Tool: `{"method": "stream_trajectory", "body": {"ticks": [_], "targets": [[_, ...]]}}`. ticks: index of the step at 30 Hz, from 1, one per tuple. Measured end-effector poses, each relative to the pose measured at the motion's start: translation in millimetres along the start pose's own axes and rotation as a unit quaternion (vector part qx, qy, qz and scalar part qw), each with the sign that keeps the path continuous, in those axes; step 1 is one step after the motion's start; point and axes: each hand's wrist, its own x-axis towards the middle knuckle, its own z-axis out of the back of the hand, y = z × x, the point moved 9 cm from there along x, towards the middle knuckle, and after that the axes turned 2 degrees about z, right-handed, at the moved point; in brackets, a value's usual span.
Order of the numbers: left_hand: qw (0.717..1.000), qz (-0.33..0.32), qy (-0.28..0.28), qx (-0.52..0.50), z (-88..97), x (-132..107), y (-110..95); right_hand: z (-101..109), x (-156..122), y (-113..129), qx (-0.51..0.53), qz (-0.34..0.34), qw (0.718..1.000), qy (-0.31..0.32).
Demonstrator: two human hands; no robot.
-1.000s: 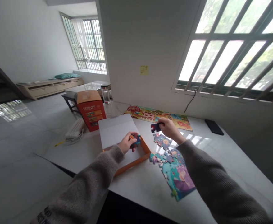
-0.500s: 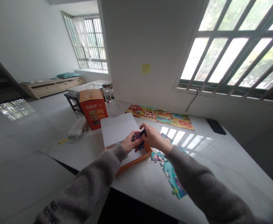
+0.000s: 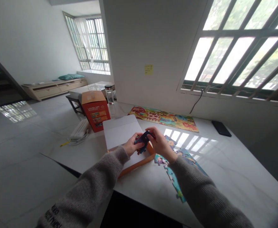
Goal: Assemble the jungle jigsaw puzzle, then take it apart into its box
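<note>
Dark blue puzzle pieces (image 3: 143, 139) are held between my two hands, above an open orange-sided box (image 3: 136, 166). My left hand (image 3: 132, 144) is closed around them from the left, thumb on top. With fingers bent, my right hand (image 3: 158, 142) pinches the upper right end of a dark piece. How many pieces are in the grip I cannot tell. Under and beside my right forearm lies a partly joined sea-coloured puzzle (image 3: 174, 180), much of it hidden by the sleeve. The box's white lid flap (image 3: 120, 129) leans open at the back.
A joined farm-and-animal puzzle (image 3: 164, 118) lies along the wall. At the left stand a red puzzle carton (image 3: 96, 114), a glass bottle (image 3: 109, 95) and a white power strip (image 3: 79, 130) with its cable. A black phone (image 3: 221, 128) rests at the far right of the table (image 3: 243, 171).
My right hand has shifted slightly right and turned, so more of the dark piece's face shows. My right forearm has moved, uncovering more of the sea puzzle on its far side.
</note>
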Motion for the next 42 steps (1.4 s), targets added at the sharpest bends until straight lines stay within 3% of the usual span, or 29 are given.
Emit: {"method": "stream_trajectory", "body": {"ticks": [4, 7, 10, 13, 17, 23, 27, 30, 36, 39, 41, 42], "targets": [[0.999, -0.004, 0.040, -0.034, -10.4, -7.1, -4.0, -4.1, -6.0, -16.9, 0.198, -0.094, 0.976, 0.016], [0.999, -0.005, 0.041, 0.014, -10.2, -8.5, -5.5, 4.4, -9.4, -17.0, 0.237, -0.107, 0.966, -0.006], [0.998, -0.016, 0.009, 0.060, -3.1, -5.6, -7.2, 14.3, -10.7, -6.7, 0.208, -0.089, 0.974, -0.024], [0.999, -0.030, -0.011, 0.000, -0.4, -3.2, -9.0, 8.7, -9.1, 0.5, 0.135, -0.059, 0.989, 0.008], [0.996, -0.014, 0.048, -0.078, -14.6, -4.6, -7.4, 1.1, -5.6, -4.0, 0.023, -0.008, 1.000, 0.015], [0.995, 0.014, 0.084, -0.045, -19.9, -8.3, -3.2, -1.6, -11.9, 1.3, -0.135, 0.030, 0.990, -0.015], [0.996, 0.039, 0.078, -0.034, -15.5, -6.5, 2.5, -7.5, -21.1, 0.1, -0.107, 0.022, 0.994, -0.027], [0.996, 0.046, 0.070, -0.018, -12.5, -3.6, 4.7, -15.7, -25.9, -7.8, -0.073, 0.011, 0.997, 0.010], [1.000, -0.003, 0.012, 0.010, -2.9, 2.6, -1.8, -23.6, -34.4, 3.8, -0.144, 0.115, 0.977, 0.104], [0.998, -0.007, 0.002, 0.058, -2.1, 2.5, 0.3, 1.2, -25.5, -14.0, -0.183, 0.090, 0.974, 0.098], [0.993, -0.005, -0.026, 0.115, 3.0, 1.1, 1.7, 42.0, -14.3, -41.9, -0.234, 0.024, 0.972, 0.017], [0.987, -0.005, -0.042, 0.157, 6.0, -0.1, 1.3, 61.1, -10.7, -60.3, -0.289, -0.021, 0.957, -0.004]]}}
